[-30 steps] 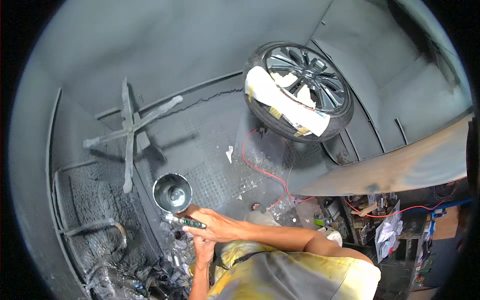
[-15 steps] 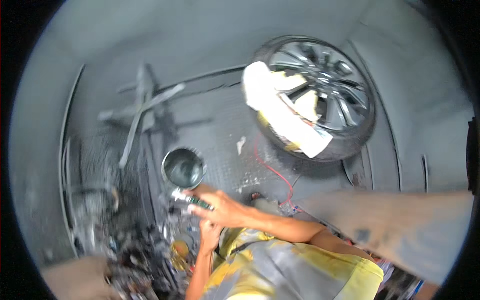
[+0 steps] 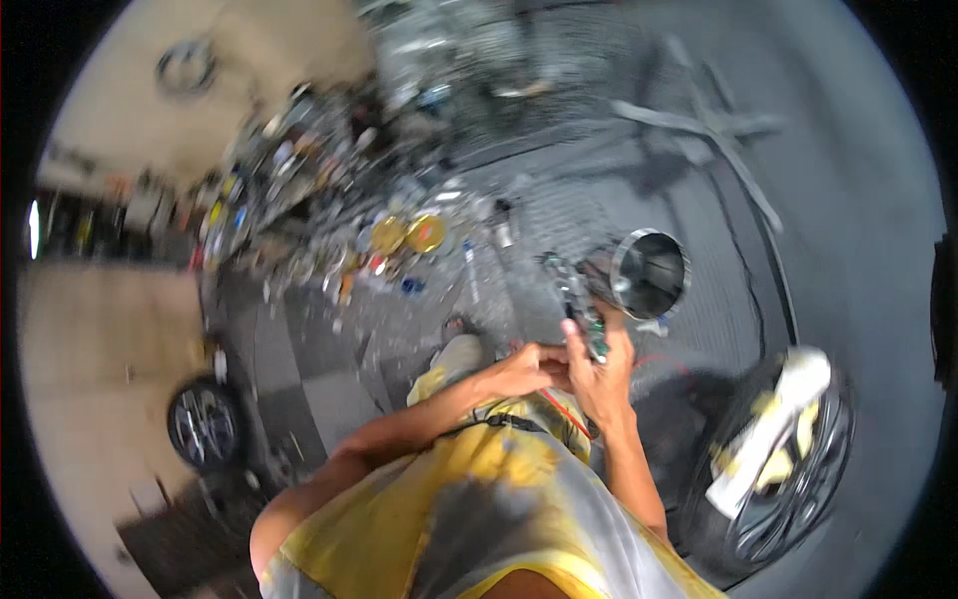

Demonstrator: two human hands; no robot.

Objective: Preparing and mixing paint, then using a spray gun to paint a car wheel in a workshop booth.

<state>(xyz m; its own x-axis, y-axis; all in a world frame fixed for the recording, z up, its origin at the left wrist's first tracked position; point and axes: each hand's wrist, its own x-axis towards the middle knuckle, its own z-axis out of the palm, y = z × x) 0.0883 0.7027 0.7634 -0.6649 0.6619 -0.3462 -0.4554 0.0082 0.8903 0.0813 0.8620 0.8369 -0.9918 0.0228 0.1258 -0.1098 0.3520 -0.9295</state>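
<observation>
My right hand [image 3: 603, 377] is closed around a metal spray gun [image 3: 577, 298] with a green part at its grip. A round, open-topped silver cup [image 3: 653, 275], dark inside, sits on the gun. My left hand [image 3: 527, 369] is curled shut against the lower end of the gun, touching my right hand; its fingertips are hidden. A thin red hose [image 3: 565, 410] runs out from under my hands across my yellow and grey clothing. Motion blur softens the gun's details.
A wheel with a tyre [image 3: 720, 469] lies at the lower right, white and yellow wrappings [image 3: 773, 429] on it. A grey cross-shaped stand [image 3: 711, 130] is at the upper right. Cans [image 3: 425, 234] and clutter cover the floor ahead left. Another wheel [image 3: 207, 423] leans at the left wall.
My view has swung left, bringing the cluttered floor and second wheel into sight. The wrapped wheel has shifted to the lower right. Both hands remain at the spray gun.
</observation>
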